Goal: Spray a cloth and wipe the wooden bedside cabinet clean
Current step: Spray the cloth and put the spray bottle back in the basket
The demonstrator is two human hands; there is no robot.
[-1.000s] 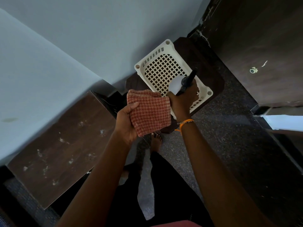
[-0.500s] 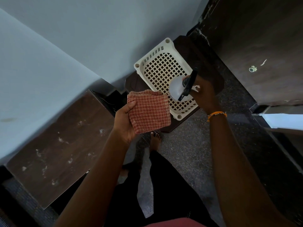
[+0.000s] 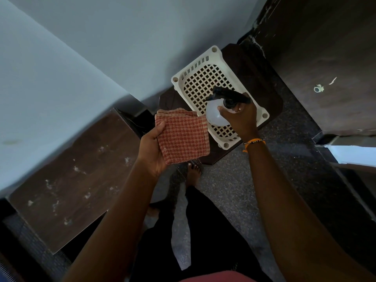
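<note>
Swung back toward the checked cloth (image 3: 183, 137), the right hand (image 3: 240, 117) grips the spray bottle (image 3: 218, 112) above the slatted basket (image 3: 195, 82); left hand (image 3: 152, 147) holds the cloth folded; aim its nozzle at the cloth's centre; stained wooden cabinet (image 3: 67, 180) waits left.

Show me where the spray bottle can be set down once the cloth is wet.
The white basket has bare lattice at its far end, towards the wall; its near end sits under the spray bottle in the right hand. The cabinet top is bare wood with white specks, bordered by the wall. The stool shows only narrow strips round the basket.
</note>
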